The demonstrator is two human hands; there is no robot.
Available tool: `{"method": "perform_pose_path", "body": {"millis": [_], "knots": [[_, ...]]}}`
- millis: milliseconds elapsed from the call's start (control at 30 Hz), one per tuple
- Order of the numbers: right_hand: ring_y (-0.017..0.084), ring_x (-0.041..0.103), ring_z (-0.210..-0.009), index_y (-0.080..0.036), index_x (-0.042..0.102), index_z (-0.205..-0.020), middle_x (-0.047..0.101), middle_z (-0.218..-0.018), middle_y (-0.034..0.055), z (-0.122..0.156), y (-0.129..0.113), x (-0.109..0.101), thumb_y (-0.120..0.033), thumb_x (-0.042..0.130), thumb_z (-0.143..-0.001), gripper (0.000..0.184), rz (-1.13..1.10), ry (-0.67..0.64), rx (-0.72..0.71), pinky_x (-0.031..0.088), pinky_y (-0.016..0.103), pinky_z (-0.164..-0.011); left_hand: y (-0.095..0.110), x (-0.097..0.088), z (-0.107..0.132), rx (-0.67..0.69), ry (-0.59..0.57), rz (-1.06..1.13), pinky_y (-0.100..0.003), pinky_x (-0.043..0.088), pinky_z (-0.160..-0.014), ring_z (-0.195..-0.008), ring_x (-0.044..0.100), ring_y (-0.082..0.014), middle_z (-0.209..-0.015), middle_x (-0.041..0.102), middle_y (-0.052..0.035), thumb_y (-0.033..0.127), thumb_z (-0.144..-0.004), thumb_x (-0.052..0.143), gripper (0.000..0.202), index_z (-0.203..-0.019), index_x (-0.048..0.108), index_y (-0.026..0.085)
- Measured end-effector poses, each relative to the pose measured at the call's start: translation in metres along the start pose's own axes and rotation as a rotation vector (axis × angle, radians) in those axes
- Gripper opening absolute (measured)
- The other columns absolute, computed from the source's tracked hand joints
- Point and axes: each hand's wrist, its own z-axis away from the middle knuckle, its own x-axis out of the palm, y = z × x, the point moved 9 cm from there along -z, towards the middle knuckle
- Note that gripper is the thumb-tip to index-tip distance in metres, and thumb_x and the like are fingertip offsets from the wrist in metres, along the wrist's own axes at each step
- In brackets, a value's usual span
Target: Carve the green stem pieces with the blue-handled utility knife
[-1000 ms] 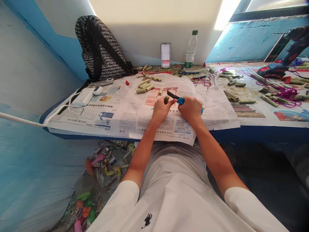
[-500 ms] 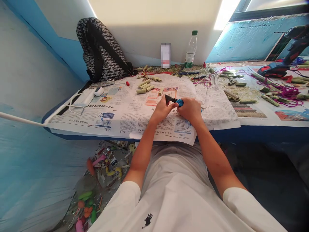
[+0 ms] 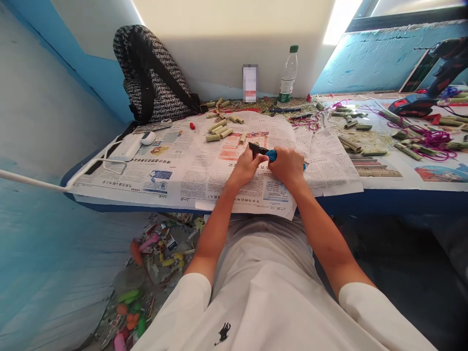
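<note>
While the right hand (image 3: 287,163) grips one blue-handled knife (image 3: 271,155) over the near middle of the table (image 3: 365,201), the left hand (image 3: 244,168) is closed just to its left around what looks like one short bamboo piece, mostly hidden by the fingers and the dark blade (image 3: 256,147). The knife points left, its tip at the left hand's fingers.

Beyond the hands, on printed newspaper (image 3: 197,168), one cut piece (image 3: 243,138) lies alone; farther left is a cluster of pale bamboo tubes (image 3: 226,133), four or five, overlapping too much to count surely. One small red object (image 3: 192,126) lies left of them. On the left are one white block (image 3: 127,147) and one rounded white device (image 3: 148,138).

Along the far side stand one patterned bag (image 3: 161,80), one upright phone (image 3: 250,84) and one green-capped bottle (image 3: 288,80). To the far right stands one drill (image 3: 440,85), near purple string (image 3: 437,139) and more bamboo pieces (image 3: 407,152), too jumbled to count.
</note>
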Motion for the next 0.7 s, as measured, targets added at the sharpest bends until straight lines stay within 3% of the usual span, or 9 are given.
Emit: {"method": "perform_pose_path", "body": {"millis": [200,400,700], "knots": [[0.029,0.066,-0.081,-0.018,0.08,-0.107,0.076,-0.091,0.0167,0.001,0.007,-0.009,-0.03,0.052,-0.096,0.032,-0.037,0.074,0.06,0.037,0.037,-0.071,0.0,-0.013,0.001,-0.052,0.115,-0.01,-0.032,0.03,-0.066,-0.07,0.038,-0.0144,-0.072,0.041,0.0023,0.089,-0.085,0.062,0.069,-0.079,0.041,0.023],[0.029,0.065,-0.081,-0.019,0.08,-0.102,0.077,-0.092,0.0154,-0.001,0.003,-0.004,-0.035,0.054,-0.097,0.031,-0.055,0.027,0.011,0.038,0.036,-0.072,-0.001,-0.005,-0.002,-0.023,0.037,0.08,-0.031,0.035,-0.069,-0.072,0.044,-0.0136,-0.078,0.048,0.0019,0.083,-0.077,0.078,0.068,-0.088,0.049,0.023],[0.026,0.064,-0.08,-0.021,0.079,-0.09,0.078,-0.091,0.013,-0.003,-0.003,0.001,-0.035,0.057,-0.095,0.027,-0.092,-0.052,-0.136,0.033,0.034,-0.069,-0.003,-0.004,0.003,-0.017,-0.001,0.09,-0.031,0.034,-0.066,-0.072,0.044,-0.0144,-0.075,0.048,0.001,0.084,-0.075,0.078,0.068,-0.084,0.05,0.022]]}}
